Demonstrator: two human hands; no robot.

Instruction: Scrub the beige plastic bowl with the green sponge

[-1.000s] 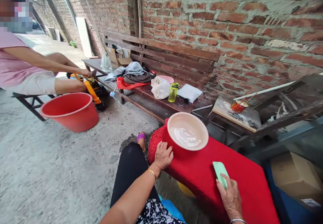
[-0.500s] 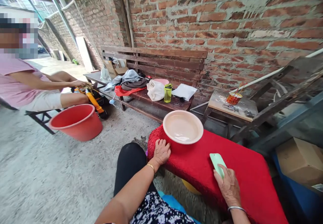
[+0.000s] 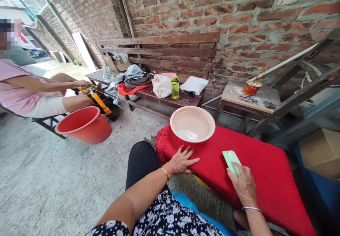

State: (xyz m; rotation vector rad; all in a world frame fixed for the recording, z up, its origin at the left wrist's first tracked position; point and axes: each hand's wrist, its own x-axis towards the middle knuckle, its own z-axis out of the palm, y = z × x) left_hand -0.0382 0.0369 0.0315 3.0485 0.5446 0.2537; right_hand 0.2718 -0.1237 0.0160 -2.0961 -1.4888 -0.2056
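the pale-green, flat, smooth slab with rounded corners (image 3: 230,159), phone-like, lay on the bright red textile cloth (image 3: 262,168) over the table, at the right hand (image 3: 243,185). that hand was partly closed, thumb and bent forefinger on the slab's near end; whether it bore any weight, could not tell. long axis ran away from the wearer, far end canted a little left, roughly toward the round, pale-peach basin (image 3: 192,140), which stood well apart, ahead and left. left hand (image 3: 181,161) farther off: palm down near the cloth's front edge, fingers spread wide, nothing held, just short of the basin. writing: none made out on slab or basin; brown cardboard carton (image 3: 114,66) on the bench bore faint print, too small to read; no brand legible.
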